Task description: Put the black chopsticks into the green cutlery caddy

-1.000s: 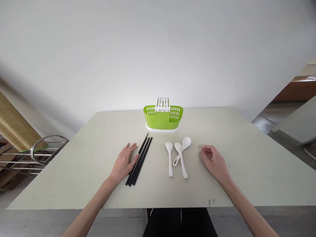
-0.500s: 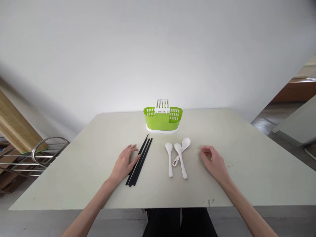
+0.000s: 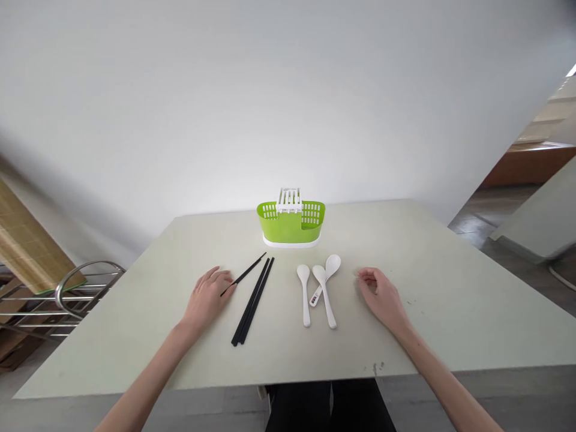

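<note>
- Chopstick (image 3: 248,272), possibly two: pinched by left hand (image 3: 206,301), thumb against fingers.
- Other chopsticks (image 3: 258,301): on table (image 3: 112,336), just right.
- Spoons (image 3: 327,299): three, two crossed, untouched.
- Right hand (image 3: 382,300): fingers together, loosely curled, right of spoons.
- Basket (image 3: 290,229): upright, far centre.
- Progress: seemingly just begun; spoons and other chopsticks left lying.

The green basket (image 3: 288,231) looked like smooth plastic with a slight sheen. The 3 white spoons (image 3: 327,300) were smooth and glossy, the black chopsticks (image 3: 251,301) matt. The tabletop (image 3: 405,240) appeared smooth and dull, the rack (image 3: 59,294) shiny metal.
</note>
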A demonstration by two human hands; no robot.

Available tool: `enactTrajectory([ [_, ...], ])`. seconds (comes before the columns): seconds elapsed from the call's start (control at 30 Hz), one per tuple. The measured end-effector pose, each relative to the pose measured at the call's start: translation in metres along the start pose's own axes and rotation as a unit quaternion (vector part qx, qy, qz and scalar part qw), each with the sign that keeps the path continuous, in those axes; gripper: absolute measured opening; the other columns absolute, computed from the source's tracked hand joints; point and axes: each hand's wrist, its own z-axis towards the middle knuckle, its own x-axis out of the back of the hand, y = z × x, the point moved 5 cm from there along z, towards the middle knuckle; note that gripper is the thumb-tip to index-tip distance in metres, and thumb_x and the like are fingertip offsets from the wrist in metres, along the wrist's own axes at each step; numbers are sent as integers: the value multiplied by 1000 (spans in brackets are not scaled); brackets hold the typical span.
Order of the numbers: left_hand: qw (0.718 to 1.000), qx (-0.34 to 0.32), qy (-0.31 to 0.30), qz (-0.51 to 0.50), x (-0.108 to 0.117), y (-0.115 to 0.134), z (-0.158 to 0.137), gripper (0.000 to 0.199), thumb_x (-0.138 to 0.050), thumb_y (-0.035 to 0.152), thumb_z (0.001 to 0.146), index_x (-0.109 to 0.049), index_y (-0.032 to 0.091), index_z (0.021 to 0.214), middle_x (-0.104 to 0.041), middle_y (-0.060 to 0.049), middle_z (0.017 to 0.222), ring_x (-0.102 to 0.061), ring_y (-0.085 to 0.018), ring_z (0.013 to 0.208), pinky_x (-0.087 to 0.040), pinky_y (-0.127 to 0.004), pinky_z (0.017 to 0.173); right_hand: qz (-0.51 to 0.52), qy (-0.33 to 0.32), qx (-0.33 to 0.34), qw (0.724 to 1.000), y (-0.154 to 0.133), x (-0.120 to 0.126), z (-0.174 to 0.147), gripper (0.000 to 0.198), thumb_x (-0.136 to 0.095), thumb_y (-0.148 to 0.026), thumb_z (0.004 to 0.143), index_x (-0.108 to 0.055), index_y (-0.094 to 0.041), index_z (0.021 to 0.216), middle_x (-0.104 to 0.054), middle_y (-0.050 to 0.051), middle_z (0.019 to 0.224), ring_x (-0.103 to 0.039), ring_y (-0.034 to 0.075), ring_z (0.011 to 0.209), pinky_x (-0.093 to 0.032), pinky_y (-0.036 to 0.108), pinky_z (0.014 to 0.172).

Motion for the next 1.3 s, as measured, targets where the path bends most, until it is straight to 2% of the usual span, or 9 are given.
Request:
enactTrajectory([
  [0.1,996,-7,-29,88,9,-7,8,29,-48,29,95,-74,18,94,-76,-17,122,-46,-39,147,-40,-55,116,4,-2,-7,1000,-1,0,0,29,-52,-44,91,-63,-22,107,-72,11,111,-68,25,100,-54,41,91],
  [0.2,992,-14,-40,121,13,-10,15,27,-49,21,90,-76,17,87,-78,-21,111,-53,-40,141,-42,-55,113,5,6,-10,1000,-1,0,0,28,-53,-43,90,-63,-22,106,-72,11,111,-68,25,99,-54,41,90],
  [0.47,990,-26,-55,128,19,-6,24,22,-54,21,87,-73,19,77,-77,-21,96,-68,-38,118,-46,-50,104,14,10,-1,1000,1,0,1,28,-53,-42,90,-63,-22,106,-72,10,111,-68,25,99,-53,42,92],
  [0.63,991,36,-64,112,28,-14,26,29,-45,27,93,-72,18,87,-77,-19,102,-75,-33,91,-53,-42,83,16,4,6,1000,3,-2,3,28,-52,-42,90,-63,-22,106,-72,11,110,-68,25,100,-53,43,93],
  [0.73,996,75,-24,51,42,-19,29,34,-40,37,98,-70,20,99,-78,-16,109,-76,-32,84,-54,-40,73,17,3,8,1000,4,-3,3,28,-51,-43,91,-62,-22,106,-72,10,110,-67,25,100,-52,43,93],
  [0.8,995,91,16,-37,52,-19,31,34,-45,47,98,-68,22,103,-80,-12,105,-77,-30,86,-55,-37,74,17,4,9,1000,4,-3,3,28,-52,-42,90,-62,-22,106,-72,10,109,-68,25,99,-52,42,93],
  [0.93,958,132,103,-232,67,-12,31,41,-64,58,90,-68,22,109,-82,-9,103,-79,-30,98,-58,-35,83,14,2,6,1000,6,-4,3,28,-53,-42,89,-63,-22,107,-72,10,109,-68,25,98,-52,41,92],
  [1.1,897,170,159,-376,61,3,25,54,-77,63,81,-72,22,116,-82,-10,107,-76,-33,110,-59,-40,92,13,6,6,1000,4,-3,2,28,-52,-42,89,-63,-22,105,-72,10,108,-68,25,98,-52,42,91],
  [1.3,871,152,196,-423,50,9,20,54,-78,62,82,-72,21,117,-82,-11,108,-75,-33,113,-54,-49,108,11,5,9,1000,4,-4,3,29,-51,-44,90,-63,-22,105,-72,9,108,-68,25,98,-52,41,91],
])
